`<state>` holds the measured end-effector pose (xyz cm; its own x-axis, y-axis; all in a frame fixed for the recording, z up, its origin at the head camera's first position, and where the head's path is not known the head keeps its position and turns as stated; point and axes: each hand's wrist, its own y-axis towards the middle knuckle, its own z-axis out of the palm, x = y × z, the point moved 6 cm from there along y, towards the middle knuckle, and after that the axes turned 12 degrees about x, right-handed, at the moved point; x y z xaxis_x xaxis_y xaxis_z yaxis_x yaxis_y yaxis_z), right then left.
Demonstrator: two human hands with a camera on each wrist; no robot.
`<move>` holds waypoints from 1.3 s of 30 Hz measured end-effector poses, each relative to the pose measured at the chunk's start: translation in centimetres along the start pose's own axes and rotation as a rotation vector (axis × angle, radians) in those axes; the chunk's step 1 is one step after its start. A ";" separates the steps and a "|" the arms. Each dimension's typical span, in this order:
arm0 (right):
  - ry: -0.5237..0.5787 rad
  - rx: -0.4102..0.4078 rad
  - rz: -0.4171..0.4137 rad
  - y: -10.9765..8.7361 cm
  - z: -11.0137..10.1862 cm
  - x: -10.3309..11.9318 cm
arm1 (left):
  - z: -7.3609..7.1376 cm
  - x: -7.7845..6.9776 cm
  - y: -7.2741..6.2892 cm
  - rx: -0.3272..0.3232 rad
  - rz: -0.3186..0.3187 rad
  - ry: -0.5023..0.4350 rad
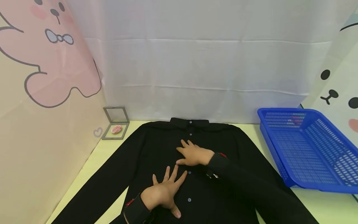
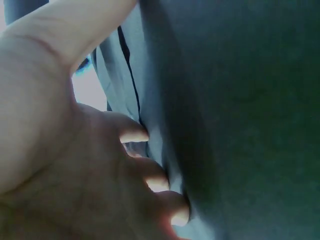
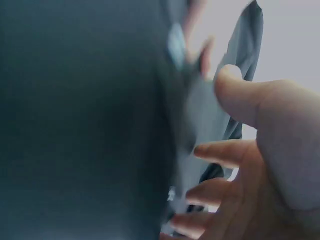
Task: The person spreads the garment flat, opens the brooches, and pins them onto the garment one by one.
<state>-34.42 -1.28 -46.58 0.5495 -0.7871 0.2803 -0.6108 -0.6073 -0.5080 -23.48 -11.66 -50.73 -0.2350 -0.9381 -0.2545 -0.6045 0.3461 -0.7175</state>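
A black button-up shirt (image 1: 165, 140) lies spread flat on the pale yellow table, collar toward the back wall and sleeves slanting out to both sides. My left hand (image 1: 165, 191), fingers spread, is over the lower front of the shirt beside the button row; its fingertips meet the cloth in the left wrist view. Higher up, my right hand (image 1: 193, 154) is over the chest near the buttons with its fingers extended. In the right wrist view the right fingers (image 3: 215, 192) are at the dark fabric. Neither hand grips anything.
A blue plastic basket (image 1: 289, 174) stands on the right side of the table, close to the shirt's sleeve. At the back left sits a small grey hinged frame (image 1: 127, 109) with a pink object (image 1: 116, 129) on it. A white cloth wall (image 1: 195, 68) closes off the back.
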 end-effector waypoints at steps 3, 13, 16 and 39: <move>0.067 -0.030 0.011 -4.1 2.6 -0.7 | -0.3 -0.3 -0.4 0.001 0.010 -0.001; 0.253 -0.216 0.108 -11.9 7.5 -1.2 | 0.4 0.7 0.0 -0.044 0.031 -0.023; 0.315 -0.220 0.163 -13.1 8.3 -2.0 | 0.4 0.5 -0.6 -0.071 0.013 -0.065; 0.464 -0.185 0.171 -14.6 11.2 -3.5 | 0.9 1.1 -2.1 -0.266 -0.038 -0.258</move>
<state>-21.06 11.55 -49.27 0.1484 -0.8164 0.5581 -0.7831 -0.4416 -0.4378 -21.74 -13.41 -50.10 -0.0293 -0.9114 -0.4105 -0.7937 0.2709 -0.5447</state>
